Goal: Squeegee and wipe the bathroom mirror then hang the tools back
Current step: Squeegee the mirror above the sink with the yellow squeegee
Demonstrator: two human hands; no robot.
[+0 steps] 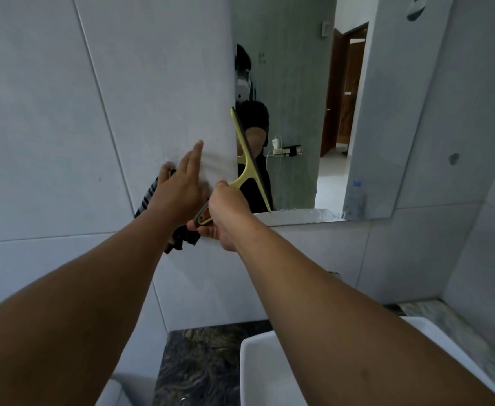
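Note:
The mirror [372,118] hangs on the white tiled wall ahead and reflects a person and a doorway. My right hand [223,213] grips the handle of a yellow-green squeegee [247,168]. Its blade lies nearly upright on the glass, at the left limit of the clear reflection. Left of the blade the surface is white and streaky; I cannot tell whether that is foam on glass or wall. My left hand [179,189] lies flat there, fingers stretched upward, pressing a dark striped cloth [148,199] that hangs below the palm. A strip of white foam [296,215] runs along the mirror's bottom edge.
A white sink basin [258,364] sits below on a dark marbled counter [199,361]. A clear plastic bottle [354,200] with a blue cap shows at the mirror's lower right. Tiled walls close in on the left and right.

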